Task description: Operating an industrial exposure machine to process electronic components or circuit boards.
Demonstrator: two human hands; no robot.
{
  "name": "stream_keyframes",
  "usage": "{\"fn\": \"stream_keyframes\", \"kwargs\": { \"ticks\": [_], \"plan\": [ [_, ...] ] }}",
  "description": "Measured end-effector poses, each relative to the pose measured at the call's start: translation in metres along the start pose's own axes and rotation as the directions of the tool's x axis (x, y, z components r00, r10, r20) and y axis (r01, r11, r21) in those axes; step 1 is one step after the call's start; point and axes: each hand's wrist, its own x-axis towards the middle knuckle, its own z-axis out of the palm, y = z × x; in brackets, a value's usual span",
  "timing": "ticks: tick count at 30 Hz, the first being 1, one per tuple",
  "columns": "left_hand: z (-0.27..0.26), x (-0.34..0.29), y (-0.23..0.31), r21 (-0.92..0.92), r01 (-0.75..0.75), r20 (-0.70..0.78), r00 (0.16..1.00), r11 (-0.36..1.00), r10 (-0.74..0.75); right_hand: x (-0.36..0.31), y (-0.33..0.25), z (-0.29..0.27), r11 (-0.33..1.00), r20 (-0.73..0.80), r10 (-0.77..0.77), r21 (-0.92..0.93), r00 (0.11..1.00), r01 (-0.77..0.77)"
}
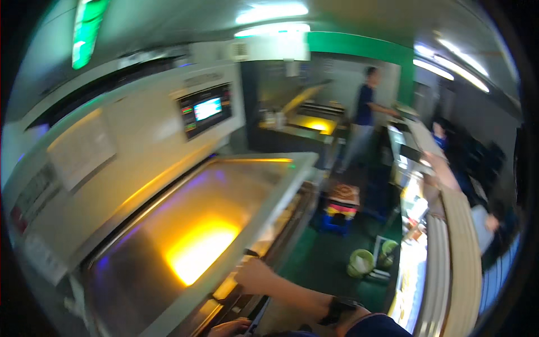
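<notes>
A large machine [146,121] with a pale housing stands on my left. Its glass-topped lid frame [275,210] is tilted up, and yellow light glows in the glass [205,250]. My right hand [255,276] is closed at the near edge of this frame, by a small black handle [251,254]; blur hides its fingertips. A dark watch [338,309] is on that wrist. Low at the bottom edge, my left hand [230,328] shows in part, its fingers curled beside a thin greyish strip [259,318]. What it holds is unclear.
A lit control screen [208,109] is on the machine. Behind stands another machine with a yellow glow [317,124], near a person [366,106]. A blue stool [338,216] and green buckets [361,263] stand on the floor. Along the right runs a brightly lit bench [409,269].
</notes>
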Motion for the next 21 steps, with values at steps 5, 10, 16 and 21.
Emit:
{"fn": "stream_keyframes", "kwargs": {
  "ticks": [5, 10, 16, 21],
  "plan": [
    [-0.027, 0.046, -0.043, 0.407, 0.031, -0.242, 0.967, 0.913, 0.075, -0.051, 0.015, 0.126, 0.994, 0.372, 0.113, -0.045, 0.921, -0.104],
    [-0.097, 0.032, -0.234, 0.274, 0.830, -0.838, 0.453, 0.485, -0.303, -0.051, 0.005, 0.194, 0.994, 0.557, 0.111, -0.065, 0.823, -0.091],
    [-0.064, 0.046, -0.220, 0.155, 0.942, -0.865, 0.275, 0.297, -0.421, -0.077, 0.032, 0.223, 0.995, 0.674, 0.066, -0.102, 0.736, 0.004],
    [-0.084, 0.025, -0.219, 0.170, 0.971, -0.924, 0.216, 0.165, -0.317, -0.047, 0.005, 0.170, 0.917, 0.037, -0.244, 0.334, 0.969, 0.218]
  ]
}}
